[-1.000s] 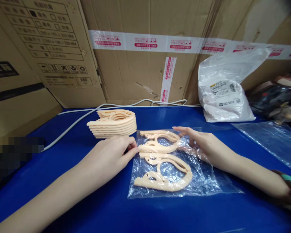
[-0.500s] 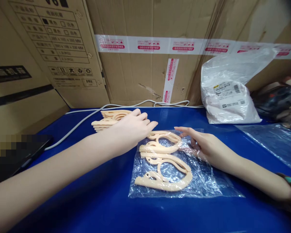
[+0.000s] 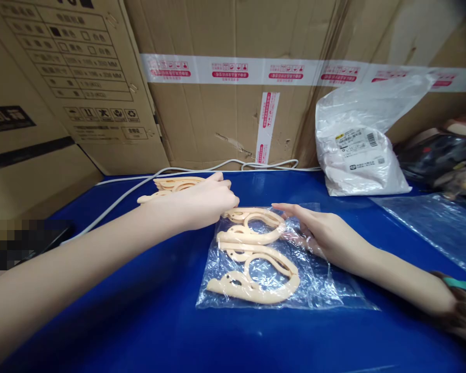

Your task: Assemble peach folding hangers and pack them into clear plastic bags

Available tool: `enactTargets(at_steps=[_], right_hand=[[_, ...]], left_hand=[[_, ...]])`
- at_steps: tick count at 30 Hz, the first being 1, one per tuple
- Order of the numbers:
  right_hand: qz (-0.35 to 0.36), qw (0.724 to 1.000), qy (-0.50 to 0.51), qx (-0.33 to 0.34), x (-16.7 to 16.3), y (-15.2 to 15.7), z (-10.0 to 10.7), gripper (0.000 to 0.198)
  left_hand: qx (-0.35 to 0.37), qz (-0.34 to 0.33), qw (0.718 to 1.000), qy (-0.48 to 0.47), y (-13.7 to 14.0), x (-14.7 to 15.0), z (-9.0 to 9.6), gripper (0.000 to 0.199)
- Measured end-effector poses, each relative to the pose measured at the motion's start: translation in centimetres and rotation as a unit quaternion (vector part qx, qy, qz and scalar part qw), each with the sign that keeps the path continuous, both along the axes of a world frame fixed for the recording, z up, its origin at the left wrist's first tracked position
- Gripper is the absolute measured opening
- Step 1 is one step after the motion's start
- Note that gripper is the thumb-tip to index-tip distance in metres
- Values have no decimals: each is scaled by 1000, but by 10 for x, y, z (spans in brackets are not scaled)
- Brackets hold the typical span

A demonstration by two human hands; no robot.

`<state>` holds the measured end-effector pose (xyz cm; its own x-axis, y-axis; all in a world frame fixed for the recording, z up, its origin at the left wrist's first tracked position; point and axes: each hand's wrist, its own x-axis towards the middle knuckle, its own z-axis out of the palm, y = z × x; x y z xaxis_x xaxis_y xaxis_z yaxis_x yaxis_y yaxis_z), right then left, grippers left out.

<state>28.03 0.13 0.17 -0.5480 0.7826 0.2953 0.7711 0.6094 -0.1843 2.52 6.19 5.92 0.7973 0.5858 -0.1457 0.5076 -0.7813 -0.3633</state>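
A clear plastic bag (image 3: 314, 290) lies flat on the blue tabletop, with beige folding clothes hangers (image 3: 274, 296) in two pairs inside it, one pair behind the other. My left hand (image 3: 213, 203) rests at the bag's far left corner, fingers curled and closed; its fingertips and anything in them are hidden. Behind that wrist, a stack of similar beige hangers (image 3: 174, 184) is partly covered. On the bag's right side, my right hand (image 3: 322, 230) grips the film, its index finger stretched along the far edge and its lower fingers partly behind shiny plastic.
Cardboard boxes (image 3: 217, 114) wall off the back and left. A white cable (image 3: 128, 197) runs along the rear. A white package (image 3: 357, 155) stands at back right, near another clear plastic sheet (image 3: 427, 223). A dark device (image 3: 42, 243) lies at left.
The fingers of my left hand are bunched closer together at the bag's corner. My right hand stays at the bag's right side. The whole view has shifted slightly.
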Motion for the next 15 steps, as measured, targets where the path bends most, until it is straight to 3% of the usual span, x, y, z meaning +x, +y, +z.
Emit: enactTargets(at_steps=[7,10,15], right_hand=[[0,1000,-13,8,1,1,-1,47],[1,1000,-15,10,0,1,0,46],[9,999,-26,29,-1,2,0,45]], left_hand=[[54,6,994,-93,2,-26,3,39],[58,73,983,-159,-4,-48,18,42],[-51,213,955,-202,-21,-87,37,76]])
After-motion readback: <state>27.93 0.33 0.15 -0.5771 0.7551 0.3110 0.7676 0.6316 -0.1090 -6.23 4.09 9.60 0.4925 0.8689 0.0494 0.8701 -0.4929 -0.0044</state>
